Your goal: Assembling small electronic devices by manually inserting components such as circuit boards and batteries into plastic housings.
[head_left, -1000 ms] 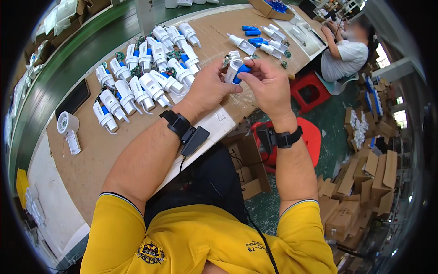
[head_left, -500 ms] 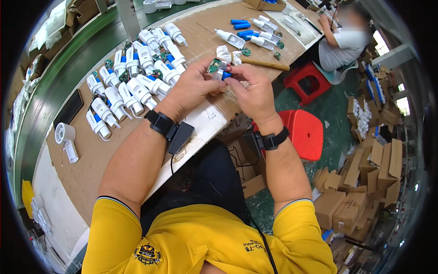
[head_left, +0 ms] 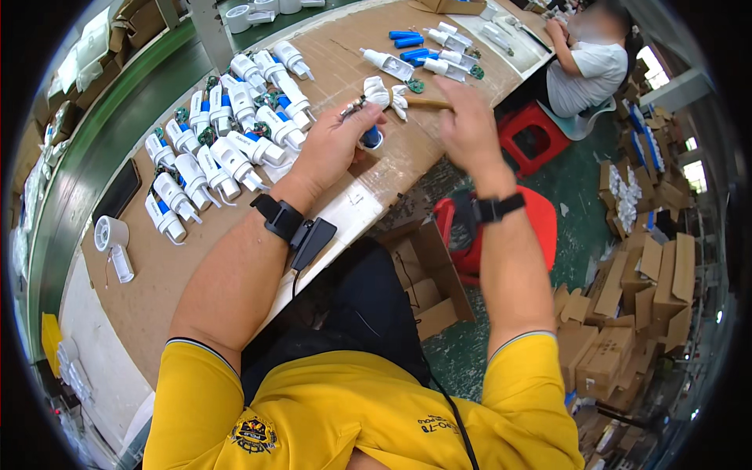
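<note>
Held in my left hand (head_left: pixel 337 145), closed, is a small white handheld device casing with a blue battery cell (head_left: pixel 371 137) showing at its lower end. A thin edge-on part, perhaps its circuit board, sticks out above the thumb. My right hand (head_left: pixel 470 125) is over the far end of a wooden handle (head_left: pixel 427 103), its fingers smeared by motion; whether they grip it I cannot tell. White cloth (head_left: pixel 377 92) is knotted around the handle's other end. Left of my left hand lie several white device casings (head_left: pixel 235 157) with blue cells and green boards.
Beyond the handle are loose blue cells (head_left: pixel 405 35) and open white casings (head_left: pixel 388 63). A white round part (head_left: pixel 111 233) and a dark phone-like slab (head_left: pixel 117 188) lie at the left. Red stools (head_left: pixel 540 227), cardboard boxes (head_left: pixel 599 360) and a seated person (head_left: pixel 587 70) are to the right.
My right hand has let go of the device and moved right, over the wooden handle. The left hand keeps the device, now turned and slightly lower.
</note>
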A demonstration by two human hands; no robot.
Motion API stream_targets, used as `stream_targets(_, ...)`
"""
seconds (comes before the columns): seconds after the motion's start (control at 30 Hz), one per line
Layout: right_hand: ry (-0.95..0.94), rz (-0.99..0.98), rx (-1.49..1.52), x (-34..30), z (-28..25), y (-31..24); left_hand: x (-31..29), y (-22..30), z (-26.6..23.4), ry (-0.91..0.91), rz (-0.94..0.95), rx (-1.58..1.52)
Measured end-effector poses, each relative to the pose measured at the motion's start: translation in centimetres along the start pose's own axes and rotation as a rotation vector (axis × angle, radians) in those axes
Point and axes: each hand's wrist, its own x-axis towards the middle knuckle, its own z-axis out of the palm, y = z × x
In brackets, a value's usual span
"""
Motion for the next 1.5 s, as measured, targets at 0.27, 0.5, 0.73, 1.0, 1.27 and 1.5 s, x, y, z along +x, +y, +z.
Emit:
stream_targets(0.27, -0.424, 0.060, -0.291, -0.7, -3.0, -0.2, 0.3, 0.3, -1.6, 0.034, -0.008, 0.049)
stream_targets(0.5, -0.033, 0.270, 0.203, -5.9, -7.0, -6.4, 0.9, 1.0, -1.1, 0.028, -0.148, 0.063)
stream_targets(0.73, -0.110, 0.230, 0.143, -5.4, -10.3, -8.7, 0.6, 1.0, -1.0, 0.070, -0.175, 0.164)
stream_targets(1.0, -0.108, 0.194, 0.069, -6.5, -10.3, -9.9, 0.5, 1.2, -0.5, 0.071, -0.169, 0.174)
stream_targets(1.27, -0.159, 0.474, 0.238, -6.9, -8.3, -5.9, 1.0, 1.3, -0.6, 0.167, -0.206, 0.109)
stream_targets(1.5, -0.307, 0.245, 0.196, -3.7, -1.8, 1.4, 3.2, 1.5, -0.2, 0.310, -0.299, 0.386)
